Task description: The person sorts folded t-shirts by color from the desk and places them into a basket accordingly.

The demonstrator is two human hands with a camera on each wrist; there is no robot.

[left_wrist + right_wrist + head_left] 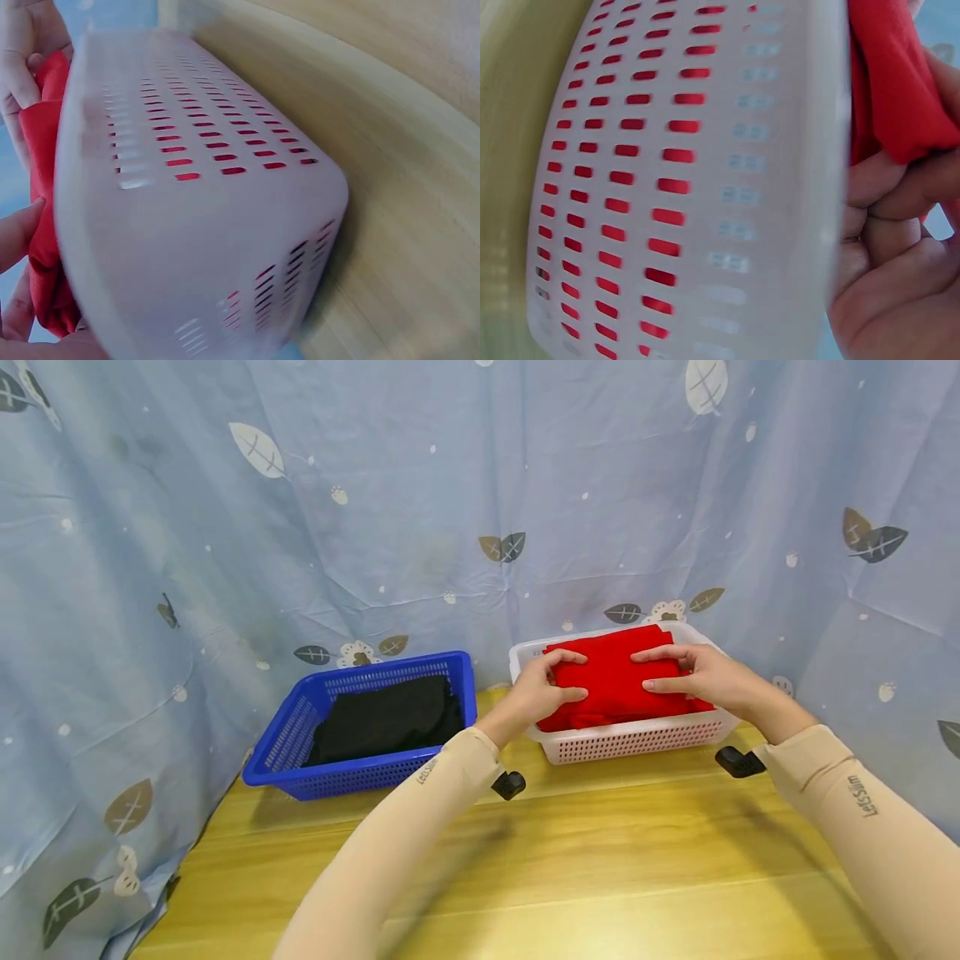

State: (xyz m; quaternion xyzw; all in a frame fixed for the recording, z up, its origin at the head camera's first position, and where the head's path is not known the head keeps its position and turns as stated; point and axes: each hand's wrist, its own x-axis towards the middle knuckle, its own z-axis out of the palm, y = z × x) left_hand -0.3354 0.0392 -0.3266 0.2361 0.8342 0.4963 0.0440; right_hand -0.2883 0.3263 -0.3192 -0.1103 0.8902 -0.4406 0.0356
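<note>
A folded red cloth (617, 670) sits at the top of a white perforated basket (637, 742), over more red fabric. My left hand (534, 695) grips its left side, thumb and index finger spread over the top. At the opposite side my right hand (718, 680) holds the cloth, thumb and index finger on its upper face. The right wrist view shows the right hand's other fingers (896, 199) curled beneath the cloth's edge. Red fabric also shows through the slots of the basket wall (202, 217) in the left wrist view.
Left of the white basket stands a blue basket (352, 787) with folded black cloth (390, 718) inside. Both baskets rest on a wood-grain table (585, 860). Behind them hangs a blue leaf-patterned curtain (420, 510).
</note>
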